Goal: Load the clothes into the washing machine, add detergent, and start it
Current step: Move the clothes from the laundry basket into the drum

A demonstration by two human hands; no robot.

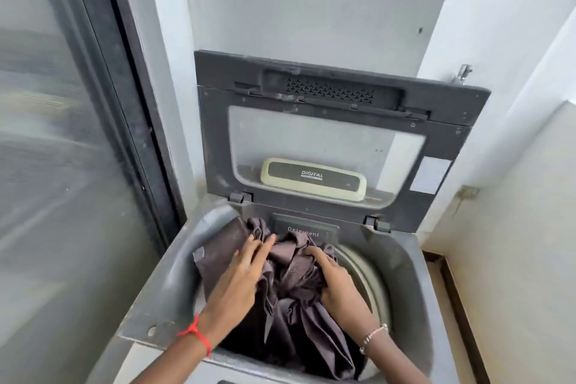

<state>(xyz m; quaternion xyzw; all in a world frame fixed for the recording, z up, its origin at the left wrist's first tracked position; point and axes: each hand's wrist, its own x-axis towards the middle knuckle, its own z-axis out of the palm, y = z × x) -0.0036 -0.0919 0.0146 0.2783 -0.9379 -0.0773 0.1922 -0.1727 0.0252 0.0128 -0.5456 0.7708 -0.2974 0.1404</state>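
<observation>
Clothes under both hands

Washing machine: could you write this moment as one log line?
left hand: presses dark cloth | right hand: grips dark cloth | dark cloth: partly in drum | lid: open

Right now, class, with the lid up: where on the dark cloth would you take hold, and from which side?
Probably pinch the raised folds at the middle of the dark cloth, coming from above: it heaps up out of the drum, and the upright lid blocks the back.
</observation>
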